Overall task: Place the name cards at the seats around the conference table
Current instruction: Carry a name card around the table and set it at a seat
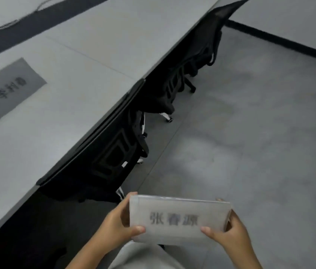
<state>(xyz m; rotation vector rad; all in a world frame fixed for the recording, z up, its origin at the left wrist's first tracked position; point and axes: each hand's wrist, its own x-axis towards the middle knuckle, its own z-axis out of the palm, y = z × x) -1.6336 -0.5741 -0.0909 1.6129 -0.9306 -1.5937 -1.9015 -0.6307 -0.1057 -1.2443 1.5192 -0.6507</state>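
Observation:
I hold a clear-cased white name card [178, 218] with dark printed characters in both hands, low in the view and above the floor. My left hand [118, 222] grips its left end, my right hand [229, 234] its right end. Another name card [10, 88] rests on the grey conference table [87, 61] at the left, near the closest chair's seat. The held card is well clear of the table edge.
Three black mesh office chairs [112, 150] [165, 90] [219, 26] are pushed under the table's edge, which runs diagonally. Grey floor [250, 133] opens to the right. A dark strip [27, 26] with a cable crosses the table at top left.

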